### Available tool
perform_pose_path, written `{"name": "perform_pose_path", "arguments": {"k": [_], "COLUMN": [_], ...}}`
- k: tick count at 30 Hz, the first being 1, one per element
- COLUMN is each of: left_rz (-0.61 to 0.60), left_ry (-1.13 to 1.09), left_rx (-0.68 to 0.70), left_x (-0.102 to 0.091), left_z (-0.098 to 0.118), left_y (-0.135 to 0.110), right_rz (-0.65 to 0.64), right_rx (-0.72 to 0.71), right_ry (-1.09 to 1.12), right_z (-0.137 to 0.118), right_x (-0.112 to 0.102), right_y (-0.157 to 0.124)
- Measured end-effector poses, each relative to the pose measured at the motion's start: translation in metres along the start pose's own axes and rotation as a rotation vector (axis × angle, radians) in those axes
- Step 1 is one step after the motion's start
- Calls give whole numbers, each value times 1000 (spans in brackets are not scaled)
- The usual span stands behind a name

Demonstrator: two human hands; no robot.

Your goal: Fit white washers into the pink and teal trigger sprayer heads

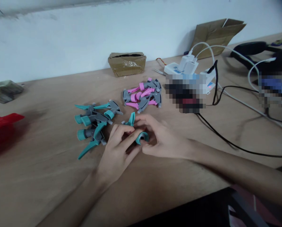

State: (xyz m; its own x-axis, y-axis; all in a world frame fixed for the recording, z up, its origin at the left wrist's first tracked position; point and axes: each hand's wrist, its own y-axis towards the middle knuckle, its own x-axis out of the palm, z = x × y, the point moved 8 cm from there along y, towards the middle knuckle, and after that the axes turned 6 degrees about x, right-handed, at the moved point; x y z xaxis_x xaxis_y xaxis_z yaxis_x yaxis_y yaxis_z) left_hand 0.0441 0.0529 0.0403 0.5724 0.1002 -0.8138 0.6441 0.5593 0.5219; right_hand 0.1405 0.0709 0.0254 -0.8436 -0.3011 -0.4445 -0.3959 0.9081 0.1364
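Note:
Between my hands is a teal and grey spray trigger head [142, 138], its round teal collar turned toward me and its lever pointing up. My left hand [118, 148] grips its body from the left, fingers bent around it. From the right, my right hand [161, 137] closes on the collar, thumb at the collar's opening. The fingers hide most of the grey body. Just left of my hands lies a pile of teal and grey trigger heads [93, 118]. Beyond them sits a pile of pink and grey trigger heads [144, 96].
A small open cardboard box [127, 65] stands by the wall, a larger carton [214, 36] at back right. A white power strip [176, 68] with chargers and cables is on the right. Black cable [216, 142] crosses the table. A red plastic bag [3, 129] lies at left.

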Motion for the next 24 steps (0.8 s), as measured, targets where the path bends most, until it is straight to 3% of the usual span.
{"name": "perform_pose_path", "arguments": {"k": [7, 17, 24], "left_rz": [-40, -24, -17], "left_ry": [-87, 26, 39], "left_rx": [-55, -5, 4], "left_x": [2, 1, 1], "left_z": [-7, 1, 2], "left_y": [-2, 0, 1], "right_rz": [-167, -62, 20], "right_rx": [-7, 55, -60], "right_ry": [86, -236, -400], "right_z": [13, -5, -16], "right_x": [-1, -6, -3], "right_y": [6, -2, -5]}}
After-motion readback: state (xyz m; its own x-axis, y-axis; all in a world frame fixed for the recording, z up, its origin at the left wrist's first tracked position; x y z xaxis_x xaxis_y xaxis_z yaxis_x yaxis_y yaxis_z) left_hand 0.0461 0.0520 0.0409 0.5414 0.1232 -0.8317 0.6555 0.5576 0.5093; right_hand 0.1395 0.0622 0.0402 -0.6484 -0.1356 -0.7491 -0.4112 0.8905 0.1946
